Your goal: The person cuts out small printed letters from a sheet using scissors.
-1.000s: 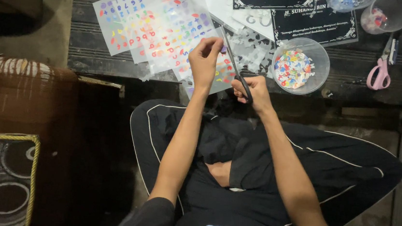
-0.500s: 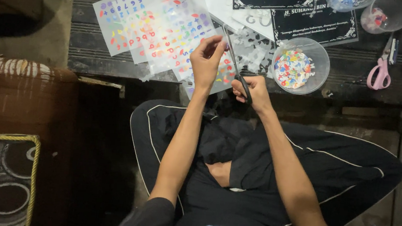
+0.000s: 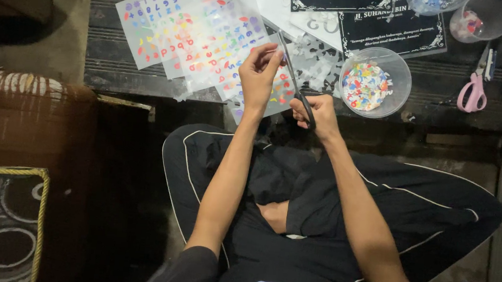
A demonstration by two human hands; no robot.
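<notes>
Scissors point(image 3: 295, 81) sit gripped in the right hand point(image 3: 320, 114), blades angled up-left over the table's near edge; the left hand point(image 3: 260, 75) pinches a small sticker piece point(image 3: 275, 53), fingers together. Best kept taut and fed slowly into short snips.

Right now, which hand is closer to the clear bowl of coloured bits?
Right. The right hand, holding scissors, is just left of the bowl; the left hand is farther left, over the sticker sheets.

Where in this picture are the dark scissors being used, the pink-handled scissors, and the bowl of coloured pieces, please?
dark scissors point(image 3: 293, 78), head view, on the blade.
pink-handled scissors point(image 3: 472, 94), head view, on the handle loop.
bowl of coloured pieces point(image 3: 402, 88), head view, on the right rim.
</notes>
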